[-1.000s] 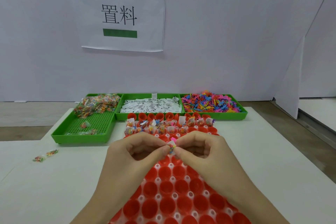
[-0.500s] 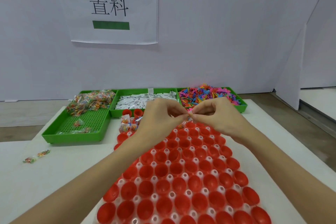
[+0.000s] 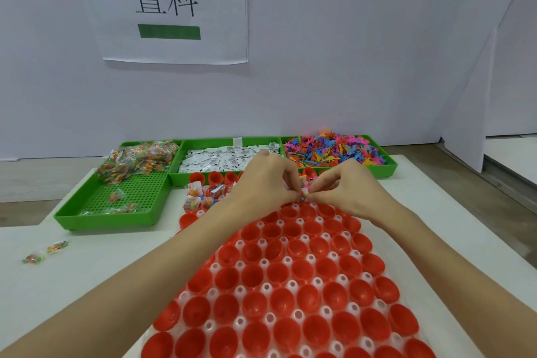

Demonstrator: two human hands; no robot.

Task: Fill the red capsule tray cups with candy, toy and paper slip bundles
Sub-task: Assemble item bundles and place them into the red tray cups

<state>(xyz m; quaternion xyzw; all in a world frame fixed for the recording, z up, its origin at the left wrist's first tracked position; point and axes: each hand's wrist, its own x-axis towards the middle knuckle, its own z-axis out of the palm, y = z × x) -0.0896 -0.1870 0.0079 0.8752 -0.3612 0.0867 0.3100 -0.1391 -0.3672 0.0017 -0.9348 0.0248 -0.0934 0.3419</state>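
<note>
Hands meet over the far end of the red tray (image 3: 290, 285). My left hand (image 3: 263, 180) and right hand (image 3: 347, 190) both have their fingertips curled together on one small bundle (image 3: 305, 192), which shows a white slip and bits of pink and yellow between the fingers; most of it is hidden by them. I hold the bundle just above the tray's far rows. The tray lies on the white table (image 3: 87, 270), running from the near edge toward the far side, its round red cups set in rows with clear pegs between them. Near cups are bare; several filled cups (image 3: 200, 197) sit at the far left corner of the tray. Along the far edge of the table stand three green bins: candy packets (image 3: 136, 158) at left, paper slips (image 3: 226, 158) in the middle, coloured toys (image 3: 334, 150) at right. Two loose candy packets (image 3: 46, 251) lie near the table's left edge.
</note>
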